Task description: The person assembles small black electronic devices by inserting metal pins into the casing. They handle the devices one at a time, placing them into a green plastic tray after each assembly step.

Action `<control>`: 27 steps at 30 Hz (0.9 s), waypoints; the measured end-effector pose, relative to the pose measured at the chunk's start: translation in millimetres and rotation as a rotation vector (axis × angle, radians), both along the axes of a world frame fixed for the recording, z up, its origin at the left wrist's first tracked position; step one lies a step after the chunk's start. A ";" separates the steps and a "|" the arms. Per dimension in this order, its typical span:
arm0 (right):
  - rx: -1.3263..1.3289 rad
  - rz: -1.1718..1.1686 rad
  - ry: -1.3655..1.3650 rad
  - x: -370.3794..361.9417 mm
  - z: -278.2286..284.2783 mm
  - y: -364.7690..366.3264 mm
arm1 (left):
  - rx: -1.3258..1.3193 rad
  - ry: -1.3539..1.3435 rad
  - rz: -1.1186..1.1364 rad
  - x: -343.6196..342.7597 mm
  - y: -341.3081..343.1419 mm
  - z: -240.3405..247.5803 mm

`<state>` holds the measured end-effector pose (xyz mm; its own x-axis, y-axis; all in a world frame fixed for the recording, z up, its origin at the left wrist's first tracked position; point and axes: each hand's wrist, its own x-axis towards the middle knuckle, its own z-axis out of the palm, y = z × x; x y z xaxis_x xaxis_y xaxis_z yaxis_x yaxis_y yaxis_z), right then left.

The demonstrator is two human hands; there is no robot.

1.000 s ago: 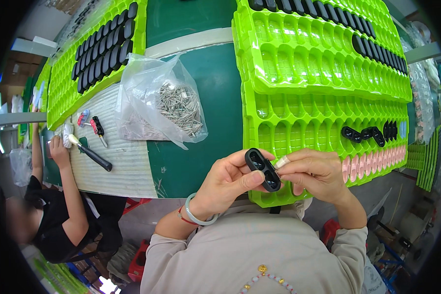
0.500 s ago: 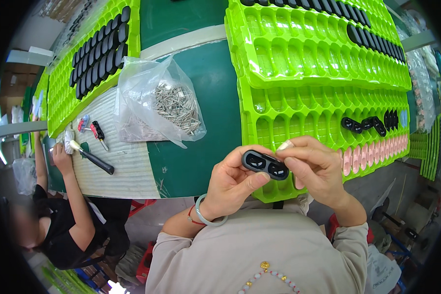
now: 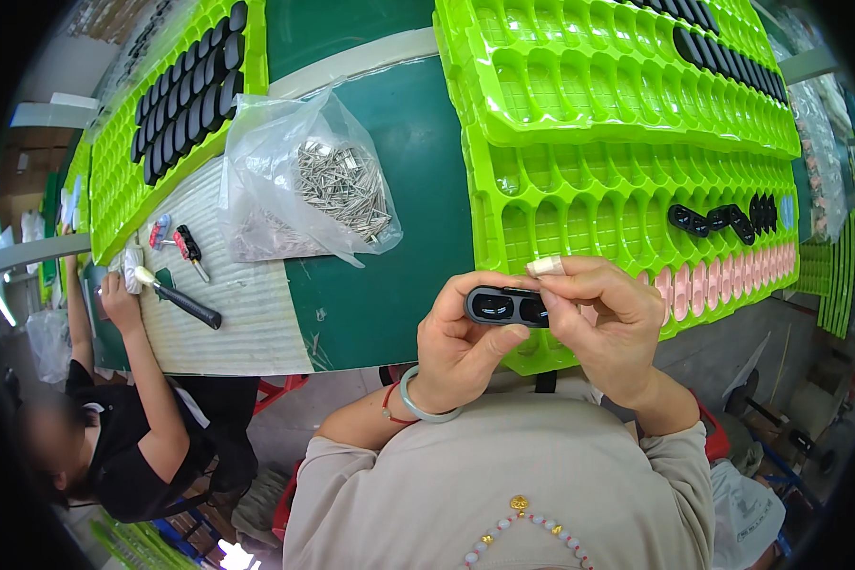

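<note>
A glossy black earbud charging case [image 3: 492, 306] with two rounded wells is in front of my chest, its long side lying nearly level. My left hand [image 3: 458, 353] grips its left end, thumb along the near edge and fingers behind. My right hand [image 3: 606, 318] pinches the right end between thumb and fingers, covering part of the right-hand well. A pale wrap covers one right fingertip. Whether a small part sits between the right fingers is hidden. Just beyond my hands is a green molded tray [image 3: 489, 223] with pink pieces [image 3: 682, 293] and black cases [image 3: 717, 220].
Another green tray [image 3: 503, 136] with black pieces overlaps the far side. Left of centre lies a clear bag [image 3: 261, 157] of metal pins [image 3: 347, 195]. Beyond it are red-handled screwdrivers [image 3: 188, 245], a black-handled hammer [image 3: 188, 306] and another tray [image 3: 114, 204]. A co-worker's hand [image 3: 119, 302] rests nearby.
The case has turned from a slant to nearly level. My right thumb and fingers have closed in over its right end, hiding more of that well.
</note>
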<state>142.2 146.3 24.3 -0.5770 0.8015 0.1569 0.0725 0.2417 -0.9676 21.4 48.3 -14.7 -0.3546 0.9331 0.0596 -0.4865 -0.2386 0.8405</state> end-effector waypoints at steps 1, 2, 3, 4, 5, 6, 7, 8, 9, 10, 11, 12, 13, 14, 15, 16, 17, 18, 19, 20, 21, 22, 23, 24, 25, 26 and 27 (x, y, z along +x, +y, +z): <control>0.039 -0.005 -0.018 -0.8 -0.3 -0.7 | 0.001 0.003 0.005 -0.2 -0.9 -1.5; 0.078 -0.012 -0.037 -1.2 -0.5 -0.4 | 0.003 0.006 0.009 0.1 -1.1 -3.0; 0.117 -0.018 -0.055 -1.8 -0.8 -0.1 | 0.005 0.009 0.012 0.4 -1.1 -3.9; 0.140 -0.023 -0.050 -2.7 -1.1 0.2 | 0.006 0.000 0.016 0.6 -0.6 -4.0; 0.164 -0.028 -0.044 -4.0 -1.6 -0.1 | 0.008 -0.009 0.018 0.8 -0.4 -3.9; 0.188 -0.033 -0.039 -4.7 -2.1 -0.2 | 0.010 -0.019 0.021 0.9 -0.4 -3.8; 0.208 -0.031 -0.043 -4.7 -2.7 -0.2 | 0.005 -0.018 0.023 1.1 -0.6 -3.7; 0.229 -0.030 -0.046 -4.9 -3.3 0.1 | 0.003 -0.016 0.026 0.9 -0.5 -3.5; 0.250 -0.028 -0.049 -5.2 -3.6 0.4 | 0.000 -0.014 0.029 0.8 -0.4 -3.4; 0.253 -0.025 -0.045 -5.6 -3.0 0.9 | 0.000 -0.023 0.028 0.6 -0.4 -3.4; 0.254 -0.022 -0.042 -6.1 -2.3 1.3 | 0.000 -0.032 0.026 0.5 -0.4 -3.5; 0.255 -0.019 -0.038 -6.5 -1.9 1.6 | -0.001 -0.041 0.024 0.3 -0.5 -3.6; 0.276 -0.022 -0.043 -7.0 -2.5 1.5 | -0.002 -0.036 0.028 0.1 -0.5 -3.8; 0.296 -0.025 -0.050 -7.3 -3.6 1.2 | -0.004 -0.033 0.032 0.2 -0.7 -4.2; 0.316 -0.029 -0.056 -7.6 -4.3 1.0 | -0.006 -0.030 0.035 0.2 -0.8 -4.6; 0.331 -0.028 -0.063 -7.7 -4.2 1.2 | -0.003 -0.029 0.036 0.3 -0.9 -5.0; 0.345 -0.027 -0.070 -8.0 -3.8 1.5 | 0.000 -0.026 0.039 0.3 -0.9 -5.4; 0.358 -0.026 -0.076 -8.4 -3.2 1.8 | 0.002 -0.024 0.041 0.3 -0.9 -5.7; 0.371 -0.024 -0.079 -8.8 -2.6 1.9 | 0.002 -0.030 0.038 0.2 -0.8 -6.0; 0.385 -0.023 -0.082 -9.4 -1.8 2.0 | 0.002 -0.037 0.036 0.2 -0.6 -6.3; 0.398 -0.022 -0.084 -9.7 -1.5 2.2 | 0.003 -0.044 0.033 0.2 -0.3 -6.7; 0.402 -0.020 -0.083 -10.0 -1.7 2.6 | 0.004 -0.049 0.032 0.3 -0.1 -7.1; 0.405 -0.017 -0.082 -10.3 -1.7 2.9 | 0.006 -0.055 0.032 0.4 -0.1 -7.4; 0.409 -0.015 -0.080 -10.4 -1.6 3.0 | 0.008 -0.061 0.032 0.4 -0.2 -7.7; 0.407 -0.011 -0.086 -10.3 -1.2 2.9 | 0.009 -0.061 0.030 0.3 -0.7 -8.5; 0.405 -0.008 -0.090 -10.2 -0.6 2.8 | 0.011 -0.060 0.028 0.0 -1.3 -9.5; 0.403 -0.004 -0.095 -10.0 -0.2 2.7 | 0.013 -0.060 0.027 -0.3 -1.8 -10.1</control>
